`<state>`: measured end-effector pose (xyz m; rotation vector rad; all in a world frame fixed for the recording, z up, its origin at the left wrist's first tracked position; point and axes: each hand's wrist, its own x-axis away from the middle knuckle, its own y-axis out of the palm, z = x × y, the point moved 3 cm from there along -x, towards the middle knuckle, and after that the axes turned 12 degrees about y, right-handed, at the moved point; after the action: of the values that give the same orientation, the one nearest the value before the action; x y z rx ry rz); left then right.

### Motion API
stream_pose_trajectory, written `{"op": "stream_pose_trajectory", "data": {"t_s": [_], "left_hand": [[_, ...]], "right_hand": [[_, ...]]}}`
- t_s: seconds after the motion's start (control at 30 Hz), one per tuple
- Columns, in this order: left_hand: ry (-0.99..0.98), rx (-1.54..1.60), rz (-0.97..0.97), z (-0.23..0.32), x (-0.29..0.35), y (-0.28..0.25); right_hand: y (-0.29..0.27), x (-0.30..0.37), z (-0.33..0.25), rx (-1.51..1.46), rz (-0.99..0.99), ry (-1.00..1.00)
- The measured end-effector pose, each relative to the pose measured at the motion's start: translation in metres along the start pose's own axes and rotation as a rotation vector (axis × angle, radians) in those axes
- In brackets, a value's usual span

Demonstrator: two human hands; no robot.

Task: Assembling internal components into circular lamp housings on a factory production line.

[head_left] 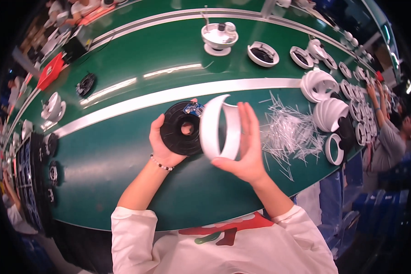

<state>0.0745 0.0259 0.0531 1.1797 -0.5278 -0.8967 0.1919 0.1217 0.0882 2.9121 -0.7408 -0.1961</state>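
White ring-shaped shell (pixel 210 132) and black disc (pixel 172 130) are hanging side by side above the green desk (pixel 105 169) in the head view, right in front of the person I am watching. The left hand (pixel 162 148) is holding the disc from below and behind, its thumb resting at the left edge; skin is showing through the central hole. A small blue circuit board (pixel 194 109) is sitting near the disc's top. The right hand (pixel 248 157) is gripping the shell, fingers lying along its right side and thumb pressing at the bottom. The shell is overlapping the disc's right edge from here; whether they are touching, I cannot tell. Clear thin sticks (pixel 287 130) are lying in a loose heap to the right, and white spiral shells (pixel 331 114) are standing just beyond them. Farther across, a white bowl-shaped assembly (pixel 219 36) is standing near a pale rail.
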Motion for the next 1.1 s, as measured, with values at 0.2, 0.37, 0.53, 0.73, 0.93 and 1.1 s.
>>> {"op": "stream_pose_trajectory", "data": {"t_s": [0.2,0.37,0.53,0.73,0.93,1.1], "left_hand": [[-0.098,-0.079,0.08,-0.02,0.005,0.008],[-0.084,-0.07,0.116,-0.022,0.003,0.01],[-0.09,-0.098,0.125,-0.026,-0.001,0.02],[-0.217,-0.074,0.197,-0.033,-0.003,0.019],[-0.28,-0.091,0.166,-0.037,-0.008,0.014],[-0.283,-0.092,0.204,-0.043,-0.006,0.014]], "right_hand": [[0.0,0.004,-0.005,0.435,0.028,-0.037],[0.003,0.004,-0.011,0.748,-0.005,-0.189],[-0.004,0.002,-0.012,0.773,-0.037,-0.224],[-0.021,-0.007,-0.016,0.576,-0.206,-0.158],[-0.021,-0.005,-0.019,0.798,-0.266,-0.269],[-0.026,-0.006,-0.02,0.759,-0.301,-0.216]]}}
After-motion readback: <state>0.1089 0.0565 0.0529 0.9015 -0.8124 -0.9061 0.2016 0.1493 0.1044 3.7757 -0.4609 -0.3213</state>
